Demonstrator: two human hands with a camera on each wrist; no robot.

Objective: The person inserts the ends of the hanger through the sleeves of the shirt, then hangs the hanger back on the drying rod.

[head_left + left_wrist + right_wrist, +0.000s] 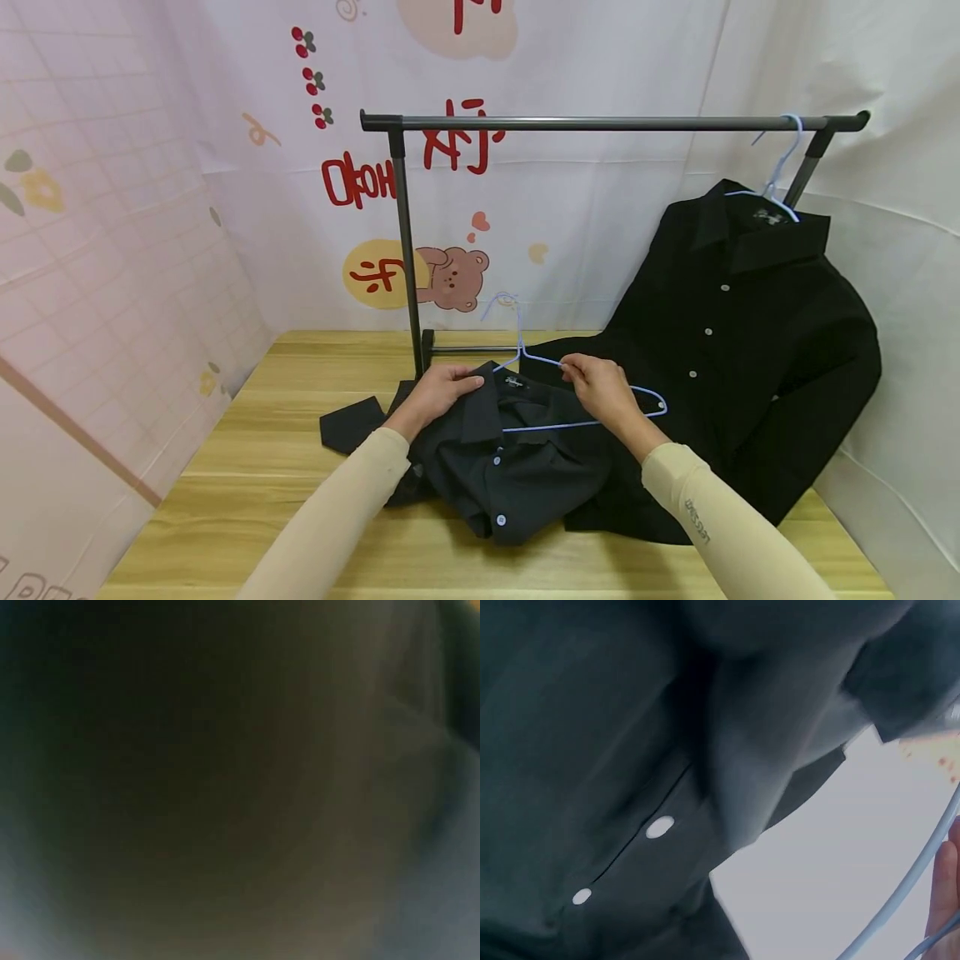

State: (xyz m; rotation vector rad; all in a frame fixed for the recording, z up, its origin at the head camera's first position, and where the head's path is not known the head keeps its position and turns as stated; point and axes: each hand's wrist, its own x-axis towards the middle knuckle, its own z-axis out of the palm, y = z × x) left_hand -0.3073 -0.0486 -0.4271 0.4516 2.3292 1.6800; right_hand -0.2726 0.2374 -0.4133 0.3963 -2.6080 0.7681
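Observation:
In the head view a black button-up shirt (pixel 555 483) lies bunched on the table, its collar facing up. My left hand (pixel 438 396) pinches the left side of its collar, thumb on top. My right hand (pixel 600 387) grips the right shoulder of a light-blue wire hanger (pixel 519 333). The hanger's left shoulder is tucked inside the collar, while its right end sticks out past my right hand. In the right wrist view, fingers (pixel 943 881) show beside the hanger wire (pixel 900 895), with dark buttoned cloth (pixel 592 787) filling the left. The left wrist view is dark and blurred.
A dark metal clothes rack (pixel 600 123) stands behind on the wooden table (pixel 262 467). At its right end another black shirt (pixel 795 325) hangs on a blue hanger (pixel 782 167), its lower part spreading on the table behind my right hand. A printed curtain (pixel 570 225) backs everything.

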